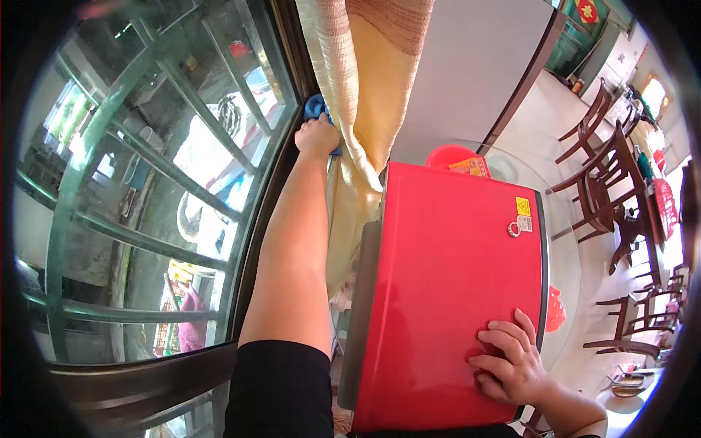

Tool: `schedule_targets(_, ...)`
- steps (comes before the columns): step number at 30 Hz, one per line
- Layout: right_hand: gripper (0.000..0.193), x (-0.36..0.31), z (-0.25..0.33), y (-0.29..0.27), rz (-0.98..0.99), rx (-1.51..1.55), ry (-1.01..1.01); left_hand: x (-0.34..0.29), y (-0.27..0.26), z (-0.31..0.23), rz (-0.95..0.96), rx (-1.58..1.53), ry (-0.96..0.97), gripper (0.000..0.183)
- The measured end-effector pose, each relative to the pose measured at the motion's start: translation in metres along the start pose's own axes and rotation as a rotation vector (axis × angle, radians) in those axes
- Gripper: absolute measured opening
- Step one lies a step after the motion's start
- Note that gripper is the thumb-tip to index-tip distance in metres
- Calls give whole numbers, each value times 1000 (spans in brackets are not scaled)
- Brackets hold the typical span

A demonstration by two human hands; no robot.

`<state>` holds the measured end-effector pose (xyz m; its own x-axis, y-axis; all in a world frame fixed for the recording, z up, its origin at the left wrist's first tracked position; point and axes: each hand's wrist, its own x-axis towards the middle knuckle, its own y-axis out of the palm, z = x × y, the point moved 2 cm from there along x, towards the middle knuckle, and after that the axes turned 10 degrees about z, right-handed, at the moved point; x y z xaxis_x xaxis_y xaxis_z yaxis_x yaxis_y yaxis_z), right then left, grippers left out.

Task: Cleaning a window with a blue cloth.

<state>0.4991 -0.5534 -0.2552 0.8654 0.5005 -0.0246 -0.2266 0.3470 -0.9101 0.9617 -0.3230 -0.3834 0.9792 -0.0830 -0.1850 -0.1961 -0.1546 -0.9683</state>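
My left arm reaches forward along the dark window frame (272, 182). At its far end my left hand (318, 136) is closed on a blue cloth (315, 106), pressed against the frame beside the curtain. My right hand (511, 359) rests with fingers spread on top of a red box-shaped appliance (445, 292), holding nothing. A ring (514, 230) lies on the appliance near a yellow warning sticker (523, 206).
A patterned curtain (376, 80) hangs right of my left hand. Behind the appliance, a red bowl (447, 155) sits on a glass table (566, 277). Wooden chairs (595, 186) stand at the right. Green bars (182, 87) show through the window.
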Motion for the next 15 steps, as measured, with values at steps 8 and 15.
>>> schedule_targets(8,37,4,3,0,-1,-57,2,-23,14,17,-177,55,78,27)
schedule_targets(15,35,0,9,-1,-10,-67,10,-123,23,40,-249,96,-6,23)
